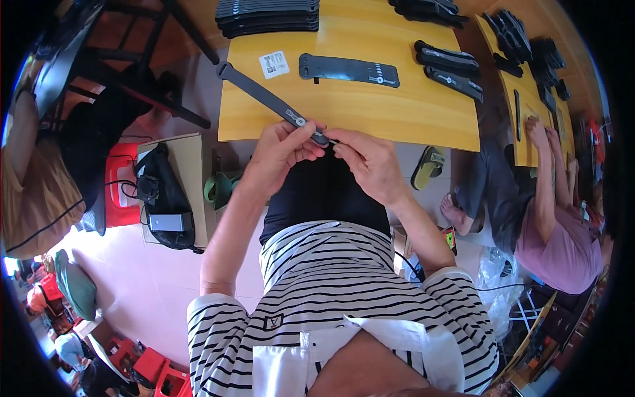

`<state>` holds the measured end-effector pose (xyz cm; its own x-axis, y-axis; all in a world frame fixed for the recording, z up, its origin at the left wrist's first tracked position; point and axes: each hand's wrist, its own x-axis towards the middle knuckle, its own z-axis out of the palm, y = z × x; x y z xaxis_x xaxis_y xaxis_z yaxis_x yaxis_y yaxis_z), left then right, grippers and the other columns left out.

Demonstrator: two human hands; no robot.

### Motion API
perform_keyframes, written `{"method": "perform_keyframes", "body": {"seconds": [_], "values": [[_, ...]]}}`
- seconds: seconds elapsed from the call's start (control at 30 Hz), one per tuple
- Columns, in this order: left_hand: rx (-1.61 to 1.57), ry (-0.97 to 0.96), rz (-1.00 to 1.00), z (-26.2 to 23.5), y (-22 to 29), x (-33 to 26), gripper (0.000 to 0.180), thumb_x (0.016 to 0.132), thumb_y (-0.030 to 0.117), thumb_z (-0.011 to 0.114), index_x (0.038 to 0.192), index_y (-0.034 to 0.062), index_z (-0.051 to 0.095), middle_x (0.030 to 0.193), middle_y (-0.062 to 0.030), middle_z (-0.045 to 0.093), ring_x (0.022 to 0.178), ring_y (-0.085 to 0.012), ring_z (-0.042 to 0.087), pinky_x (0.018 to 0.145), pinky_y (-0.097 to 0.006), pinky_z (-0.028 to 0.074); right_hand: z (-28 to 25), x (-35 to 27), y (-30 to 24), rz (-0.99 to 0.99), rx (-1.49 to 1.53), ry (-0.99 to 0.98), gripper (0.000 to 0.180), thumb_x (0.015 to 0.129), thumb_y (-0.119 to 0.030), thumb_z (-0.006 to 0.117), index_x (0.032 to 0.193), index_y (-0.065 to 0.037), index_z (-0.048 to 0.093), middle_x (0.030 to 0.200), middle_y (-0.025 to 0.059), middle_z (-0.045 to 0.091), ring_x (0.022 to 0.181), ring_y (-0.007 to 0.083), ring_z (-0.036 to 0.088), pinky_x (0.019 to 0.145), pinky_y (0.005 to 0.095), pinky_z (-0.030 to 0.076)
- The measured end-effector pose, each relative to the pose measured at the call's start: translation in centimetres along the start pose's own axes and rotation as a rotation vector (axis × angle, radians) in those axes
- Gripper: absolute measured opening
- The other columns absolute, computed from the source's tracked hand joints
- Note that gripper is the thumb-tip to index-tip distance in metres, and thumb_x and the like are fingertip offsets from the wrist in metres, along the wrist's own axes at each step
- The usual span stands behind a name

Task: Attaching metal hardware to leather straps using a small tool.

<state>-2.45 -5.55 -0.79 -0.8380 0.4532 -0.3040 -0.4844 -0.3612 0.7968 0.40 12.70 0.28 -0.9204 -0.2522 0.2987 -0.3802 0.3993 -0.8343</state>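
A long black strap [261, 98] with white print slants from the table's left side down to my hands. Its far end is rounded with a hole. My left hand [284, 147] is closed on the strap near its lower end, thumb on top. Close beside it, my right hand [366, 161] pinches something small and dark at the strap's tip; what it is does not show well. Farther up the table lie several black straps side by side [347, 70], with a small dark tab below their left part. To their left is a white printed label [274, 64].
On the yellow table [397, 126] are a tall stack of black straps [268, 16] at back left and strap bundles [450, 69] at right. A co-worker in a pink shirt [559, 245] handles things at another table. A cardboard box [198, 165] with a black bag stands left.
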Motion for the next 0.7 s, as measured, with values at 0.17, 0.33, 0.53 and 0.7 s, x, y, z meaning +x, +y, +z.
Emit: {"method": "perform_keyframes", "body": {"seconds": [0.17, 0.33, 0.53, 0.7], "values": [[0.101, 0.178, 0.137, 1.2, -1.6, -0.4, 0.026, 0.089, 0.022, 0.054, 0.087, -0.0024, 0.062, 0.072, -0.01, 0.064, 0.061, -0.0131, 0.062, 0.057, -0.022, 0.049, 0.6, -0.4, -0.9, -0.083, -0.236, 0.036, 0.031, 0.075, 0.006, 0.059, 0.105, -0.003, 0.062, 0.076, 0.0108, 0.064, 0.063, 0.0189, 0.063, 0.057, 0.0256, 0.05], [0.293, 0.19, -0.025, 0.8, -1.0, -0.7, 0.028, 0.089, 0.021, 0.05, 0.082, -0.0032, 0.062, 0.067, -0.0123, 0.064, 0.053, -0.0139, 0.061, 0.049, -0.021, 0.048, -0.2, -0.4, -0.6, -0.185, -0.449, -0.046, 0.036, 0.071, 0.007, 0.059, 0.106, -0.003, 0.063, 0.072, 0.0108, 0.062, 0.061, 0.0206, 0.062, 0.056, 0.028, 0.049], [0.41, 0.078, -0.152, 0.6, 0.3, -1.0, 0.027, 0.089, 0.021, 0.051, 0.079, -0.0019, 0.061, 0.062, -0.0116, 0.062, 0.05, -0.0143, 0.06, 0.045, -0.02, 0.046, -1.8, 0.7, 0.4, 0.043, -0.062, -0.328, 0.034, 0.074, 0.006, 0.056, 0.104, -0.006, 0.065, 0.069, 0.0125, 0.062, 0.061, 0.0201, 0.062, 0.058, 0.0279, 0.05], [0.429, 0.004, -0.268, -0.3, 0.2, -0.6, 0.028, 0.089, 0.023, 0.05, 0.076, 0.0003, 0.06, 0.061, -0.0116, 0.062, 0.048, -0.0137, 0.059, 0.044, -0.02, 0.045, -1.0, -0.2, 0.9, 0.205, 0.101, -0.336, 0.027, 0.078, 0.003, 0.058, 0.103, -0.004, 0.064, 0.075, 0.0128, 0.064, 0.063, 0.0197, 0.063, 0.058, 0.0283, 0.05]]}}
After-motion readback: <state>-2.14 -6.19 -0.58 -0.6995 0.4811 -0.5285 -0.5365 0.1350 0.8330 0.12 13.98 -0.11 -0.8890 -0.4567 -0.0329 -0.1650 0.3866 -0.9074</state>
